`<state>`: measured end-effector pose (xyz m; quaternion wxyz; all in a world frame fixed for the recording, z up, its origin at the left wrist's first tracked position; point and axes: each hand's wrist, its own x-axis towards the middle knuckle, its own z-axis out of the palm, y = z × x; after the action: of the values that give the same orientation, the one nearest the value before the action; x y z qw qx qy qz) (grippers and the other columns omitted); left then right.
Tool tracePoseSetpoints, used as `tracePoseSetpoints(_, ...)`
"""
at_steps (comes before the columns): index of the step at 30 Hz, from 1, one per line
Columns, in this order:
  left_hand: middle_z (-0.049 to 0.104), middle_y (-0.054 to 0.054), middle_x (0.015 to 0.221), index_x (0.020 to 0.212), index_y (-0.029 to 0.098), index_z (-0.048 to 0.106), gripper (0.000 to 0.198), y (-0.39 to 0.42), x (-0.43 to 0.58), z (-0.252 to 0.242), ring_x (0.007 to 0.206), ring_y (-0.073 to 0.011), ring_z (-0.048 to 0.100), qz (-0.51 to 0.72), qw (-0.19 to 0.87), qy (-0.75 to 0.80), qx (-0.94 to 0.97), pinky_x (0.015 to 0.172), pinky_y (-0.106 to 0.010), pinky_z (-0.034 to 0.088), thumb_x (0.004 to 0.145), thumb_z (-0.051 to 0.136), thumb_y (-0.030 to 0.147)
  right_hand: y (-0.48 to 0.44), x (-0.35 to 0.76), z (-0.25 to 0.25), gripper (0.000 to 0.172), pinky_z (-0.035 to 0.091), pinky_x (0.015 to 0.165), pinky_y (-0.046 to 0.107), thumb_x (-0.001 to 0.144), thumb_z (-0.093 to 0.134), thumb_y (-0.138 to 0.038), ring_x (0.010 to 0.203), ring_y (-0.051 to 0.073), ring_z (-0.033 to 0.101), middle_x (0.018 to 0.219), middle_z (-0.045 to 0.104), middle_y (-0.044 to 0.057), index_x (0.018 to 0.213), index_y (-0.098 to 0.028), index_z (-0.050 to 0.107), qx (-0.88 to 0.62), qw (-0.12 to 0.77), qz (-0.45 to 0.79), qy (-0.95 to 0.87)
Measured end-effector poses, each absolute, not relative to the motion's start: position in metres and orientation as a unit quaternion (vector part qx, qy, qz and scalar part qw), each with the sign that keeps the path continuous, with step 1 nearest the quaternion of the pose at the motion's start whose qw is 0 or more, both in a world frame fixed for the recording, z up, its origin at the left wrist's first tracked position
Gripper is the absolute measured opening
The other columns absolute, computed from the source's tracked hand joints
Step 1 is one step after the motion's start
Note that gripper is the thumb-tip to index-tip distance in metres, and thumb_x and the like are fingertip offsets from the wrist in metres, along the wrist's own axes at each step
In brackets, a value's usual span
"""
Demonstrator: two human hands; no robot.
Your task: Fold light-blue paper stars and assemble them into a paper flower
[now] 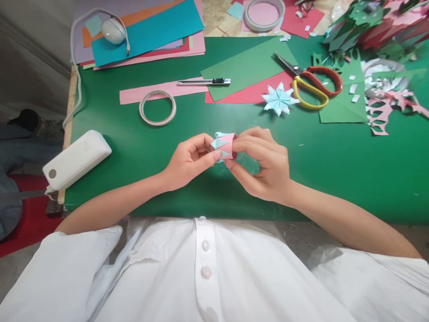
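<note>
Both hands meet over the green table [140,147] just in front of my chest. Between them is a small folded paper piece [224,145], pink with light-blue triangles. My left hand [189,161] pinches its left side with thumb and fingers. My right hand [264,163] curls around its right side, fingers closed on it. The piece is held slightly above the tabletop. Part of it is hidden behind my right fingers.
A tape ring [157,108] and a pink paper strip [161,91] lie beyond the hands, with a utility knife [204,82], a light-blue paper star [279,99], red-and-yellow scissors [310,80], coloured sheets [147,31], and paper cut-outs [385,103] at right. A white case [76,158] sits at the left edge.
</note>
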<state>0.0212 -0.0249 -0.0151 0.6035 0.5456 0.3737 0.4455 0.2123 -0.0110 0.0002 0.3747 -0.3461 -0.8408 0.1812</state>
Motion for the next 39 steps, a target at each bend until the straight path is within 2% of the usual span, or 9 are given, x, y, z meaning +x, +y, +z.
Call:
tracePoseSetpoints(3,0.056,0.000,0.076,0.082,0.018,0.057,0.025,-0.026,0.021,-0.017,0.069,-0.0096,0.053,0.429,0.574,0.388,0.580,0.064,-0.023,0.048,0.090,0.065,0.040,-0.012,0.211,0.000,0.013,0.045,0.069,0.036,0.091,0.059,-0.031,0.075,0.019,0.061,0.069,0.064,0.001,0.081,-0.023,0.059,-0.338,0.380,0.182,-0.841)
tracePoseSetpoints(9,0.056,-0.001,0.077,0.083,0.018,0.055,0.018,-0.023,0.017,-0.018,0.072,-0.0115,0.052,0.419,0.435,0.390,0.695,0.066,-0.025,0.047,0.091,0.062,0.033,-0.007,0.212,-0.005,0.014,0.046,0.068,0.035,0.094,0.059,-0.026,0.074,0.018,0.063,0.070,0.066,0.000,0.081,-0.024,0.060,-0.344,0.391,0.199,-0.830)
tracePoseSetpoints(15,0.060,-0.003,0.082,0.088,0.019,0.058,0.014,-0.013,0.012,-0.017,0.074,-0.0115,0.057,0.423,0.458,0.308,0.719,0.067,-0.023,0.051,0.094,0.058,0.031,-0.003,0.214,-0.003,0.014,0.047,0.070,0.036,0.093,0.063,-0.031,0.074,0.018,0.061,0.072,0.066,0.000,0.080,-0.026,0.064,-0.348,0.409,0.246,-0.807)
tracePoseSetpoints(20,0.061,-0.002,0.080,0.087,0.019,0.061,0.010,-0.011,0.013,-0.020,0.071,-0.0101,0.058,0.454,0.446,0.294,0.713,0.059,-0.020,0.048,0.092,0.063,0.027,-0.002,0.214,-0.001,0.025,0.047,0.071,0.037,0.085,0.073,-0.046,0.075,0.018,0.061,0.075,0.066,0.002,0.075,-0.024,0.068,-0.359,0.424,0.276,-0.784)
tracePoseSetpoints(25,0.062,-0.002,0.078,0.085,0.018,0.063,0.012,-0.012,0.014,-0.021,0.070,-0.0105,0.059,0.472,0.443,0.289,0.705,0.057,-0.020,0.049,0.090,0.066,0.029,0.000,0.214,-0.002,0.031,0.046,0.071,0.038,0.082,0.074,-0.052,0.072,0.018,0.059,0.069,0.063,0.001,0.071,-0.023,0.069,-0.365,0.418,0.280,-0.784)
tracePoseSetpoints(30,0.061,-0.001,0.076,0.083,0.018,0.063,0.012,-0.012,0.013,-0.021,0.067,-0.0090,0.058,0.472,0.450,0.289,0.700,0.056,-0.018,0.050,0.090,0.066,0.028,0.000,0.215,-0.002,0.032,0.045,0.071,0.038,0.084,0.072,-0.053,0.070,0.017,0.059,0.069,0.065,0.001,0.071,-0.024,0.069,-0.356,0.411,0.274,-0.794)
tracePoseSetpoints(35,0.061,-0.002,0.077,0.082,0.017,0.063,0.019,-0.013,0.013,-0.022,0.064,-0.0092,0.058,0.465,0.467,0.309,0.686,0.054,-0.019,0.050,0.091,0.065,0.034,0.000,0.216,-0.003,0.028,0.043,0.070,0.037,0.085,0.072,-0.049,0.071,0.017,0.060,0.072,0.066,0.000,0.074,-0.024,0.070,-0.346,0.416,0.253,-0.802)
tracePoseSetpoints(39,0.061,-0.002,0.078,0.083,0.017,0.063,0.015,-0.013,0.013,-0.022,0.065,-0.0080,0.058,0.469,0.477,0.307,0.677,0.055,-0.018,0.051,0.091,0.065,0.030,0.001,0.217,-0.005,0.026,0.043,0.070,0.036,0.088,0.070,-0.047,0.073,0.017,0.061,0.073,0.067,0.001,0.075,-0.024,0.069,-0.339,0.413,0.232,-0.813)
